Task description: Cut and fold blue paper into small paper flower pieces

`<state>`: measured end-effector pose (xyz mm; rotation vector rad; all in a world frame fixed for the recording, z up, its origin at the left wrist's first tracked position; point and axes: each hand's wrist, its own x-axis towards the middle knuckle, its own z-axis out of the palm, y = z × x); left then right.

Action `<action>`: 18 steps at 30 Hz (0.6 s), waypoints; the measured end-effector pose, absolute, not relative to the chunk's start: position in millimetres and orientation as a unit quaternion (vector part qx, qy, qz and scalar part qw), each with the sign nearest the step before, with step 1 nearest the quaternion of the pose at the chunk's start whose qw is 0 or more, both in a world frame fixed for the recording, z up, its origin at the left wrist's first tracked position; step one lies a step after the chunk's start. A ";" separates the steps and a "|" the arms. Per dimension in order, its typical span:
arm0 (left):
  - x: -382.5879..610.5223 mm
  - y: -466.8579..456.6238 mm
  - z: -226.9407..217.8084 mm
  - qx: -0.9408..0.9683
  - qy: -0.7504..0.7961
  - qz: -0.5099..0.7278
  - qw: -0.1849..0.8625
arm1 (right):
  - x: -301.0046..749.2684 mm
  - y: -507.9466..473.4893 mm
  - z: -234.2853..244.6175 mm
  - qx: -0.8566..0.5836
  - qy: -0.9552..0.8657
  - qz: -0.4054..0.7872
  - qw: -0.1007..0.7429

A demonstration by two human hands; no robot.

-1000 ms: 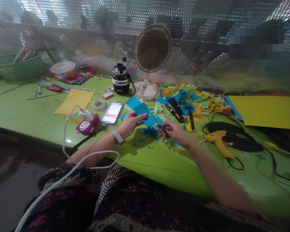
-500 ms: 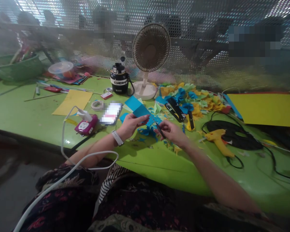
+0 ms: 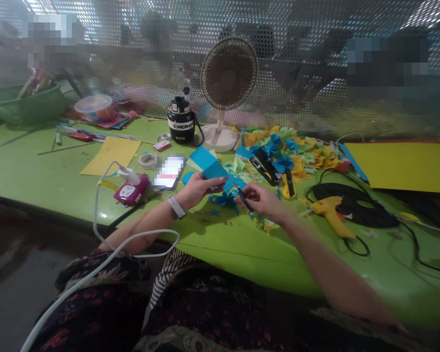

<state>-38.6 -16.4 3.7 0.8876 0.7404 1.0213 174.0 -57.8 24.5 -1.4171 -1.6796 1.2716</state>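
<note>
Blue paper (image 3: pixel 214 170) is being pinched by the left hand (image 3: pixel 196 190) above the near edge of the green table (image 3: pixel 212 249), while the right hand (image 3: pixel 262 203) is pinching small black scissors (image 3: pixel 243 199). Cut blue pieces (image 3: pixel 223 199) are lying below; heaped paper shapes (image 3: pixel 289 156) are occupying the far edge, and sheet remains uncut.

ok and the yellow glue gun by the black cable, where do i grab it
Grip the yellow glue gun by its handle, which slants toward you on the right; come from the near side, keeping clear of the nozzle pointing left.
</note>
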 end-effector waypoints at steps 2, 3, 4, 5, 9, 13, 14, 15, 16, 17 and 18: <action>-39.3 -16.2 5.0 0.410 0.335 0.455 0.716 | 175.2 -57.6 25.7 -0.530 -0.641 0.473 0.290; -39.6 -16.2 5.7 0.415 0.336 0.452 0.715 | 175.7 -57.6 26.6 -0.529 -0.645 0.471 0.286; -39.7 -16.3 6.5 0.418 0.338 0.449 0.714 | 176.0 -57.7 27.7 -0.527 -0.648 0.471 0.283; -39.9 -16.5 7.1 0.422 0.339 0.447 0.713 | 176.2 -57.8 28.9 -0.526 -0.650 0.471 0.281; -40.4 -17.0 8.3 0.428 0.338 0.442 0.713 | 175.4 -58.8 32.7 -0.520 -0.652 0.476 0.281; -40.7 -16.3 7.2 0.428 0.339 0.442 0.712 | 175.5 -58.9 31.6 -0.517 -0.656 0.472 0.282; -40.8 -15.9 6.9 0.427 0.338 0.442 0.712 | 175.8 -58.6 30.8 -0.516 -0.658 0.469 0.282; -40.8 -15.5 6.7 0.427 0.337 0.441 0.714 | 176.2 -58.4 29.9 -0.515 -0.660 0.468 0.283; -40.9 -15.2 6.5 0.427 0.336 0.440 0.715 | 176.5 -58.1 29.1 -0.514 -0.661 0.468 0.283; -41.1 -14.8 6.4 0.427 0.334 0.439 0.716 | 176.7 -57.9 28.5 -0.512 -0.662 0.468 0.283; -41.3 -14.5 6.4 0.428 0.333 0.437 0.717 | 176.8 -57.7 28.1 -0.512 -0.663 0.467 0.283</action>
